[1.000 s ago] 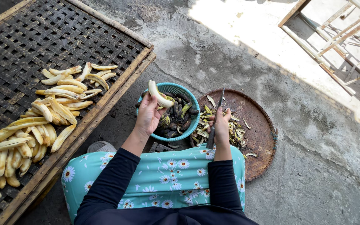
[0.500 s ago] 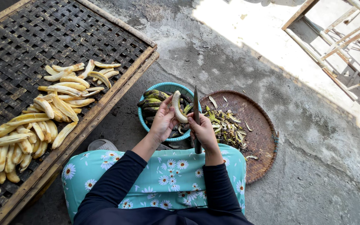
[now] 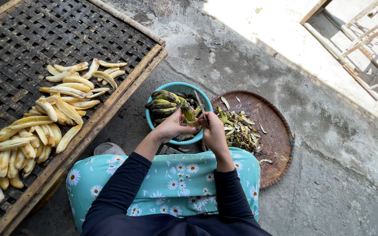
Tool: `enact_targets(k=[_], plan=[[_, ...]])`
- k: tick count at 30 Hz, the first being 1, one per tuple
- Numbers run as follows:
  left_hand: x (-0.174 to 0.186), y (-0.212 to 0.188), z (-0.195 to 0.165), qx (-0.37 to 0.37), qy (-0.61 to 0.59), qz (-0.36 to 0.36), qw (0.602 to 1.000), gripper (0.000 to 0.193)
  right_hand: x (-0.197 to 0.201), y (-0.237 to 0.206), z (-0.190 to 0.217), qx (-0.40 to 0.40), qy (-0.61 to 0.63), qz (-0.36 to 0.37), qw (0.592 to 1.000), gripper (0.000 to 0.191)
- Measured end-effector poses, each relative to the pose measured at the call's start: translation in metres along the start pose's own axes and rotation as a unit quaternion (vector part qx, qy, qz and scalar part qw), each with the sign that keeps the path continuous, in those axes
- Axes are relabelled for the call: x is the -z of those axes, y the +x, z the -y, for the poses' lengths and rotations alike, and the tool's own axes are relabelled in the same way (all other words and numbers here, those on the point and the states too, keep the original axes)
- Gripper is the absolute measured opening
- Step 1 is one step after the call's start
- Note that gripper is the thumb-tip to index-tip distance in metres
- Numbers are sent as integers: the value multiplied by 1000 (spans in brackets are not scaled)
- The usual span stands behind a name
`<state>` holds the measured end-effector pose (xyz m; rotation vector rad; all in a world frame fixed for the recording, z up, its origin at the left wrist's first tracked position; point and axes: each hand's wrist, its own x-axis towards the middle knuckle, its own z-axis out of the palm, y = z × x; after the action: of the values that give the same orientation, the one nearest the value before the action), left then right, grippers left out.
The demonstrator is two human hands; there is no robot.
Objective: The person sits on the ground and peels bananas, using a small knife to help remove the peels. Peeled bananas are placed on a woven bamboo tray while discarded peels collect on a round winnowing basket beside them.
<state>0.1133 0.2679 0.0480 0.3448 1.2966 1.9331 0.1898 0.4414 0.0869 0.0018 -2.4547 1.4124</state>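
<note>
Left hand (image 3: 170, 127): fingers curled tight, green banana (image 3: 188, 112) being gripped just over the teal bowl (image 3: 152, 124) rim.
Right hand (image 3: 214, 132): closed round knife (image 3: 201, 109), blade being pressed vs. banana.
Peel tray (image 3: 276, 144): lying right of bowl.
Drying rack (image 3: 110, 43): peeled bananas (image 3: 62, 100) being aired, left of bowl.

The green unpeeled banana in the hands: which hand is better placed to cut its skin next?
Probably the right hand: it already holds the thin dark knife, blade at the green unpeeled banana. The left hand grips the banana over the round blue basket.
</note>
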Motion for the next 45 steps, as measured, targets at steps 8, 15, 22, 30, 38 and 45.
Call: enact_targets(k=[8, 15, 22, 30, 38, 45], plan=[[1, -3, 5, 4, -30, 138, 990, 74, 46, 11, -44, -84, -49, -147, 984, 9], [11, 16, 24, -101, -46, -72, 991, 54, 98, 0, -86, -221, -213, -237, 922, 17], [-11, 11, 25, -114, 225, -145, 957, 31, 50, -1, -48, -179, 181, -70, 965, 41], [-16, 13, 42, -119, 103, -115, 981, 31, -4, -1, -32, -106, 248, 11, 963, 15], [22, 24, 36, -121, -209, -195, 951, 53, 60, -2, -71, -119, 45, -168, 978, 23], [14, 15, 10, -188, -2, -192, 963, 55, 62, 0, -55, -183, 40, -136, 973, 75]])
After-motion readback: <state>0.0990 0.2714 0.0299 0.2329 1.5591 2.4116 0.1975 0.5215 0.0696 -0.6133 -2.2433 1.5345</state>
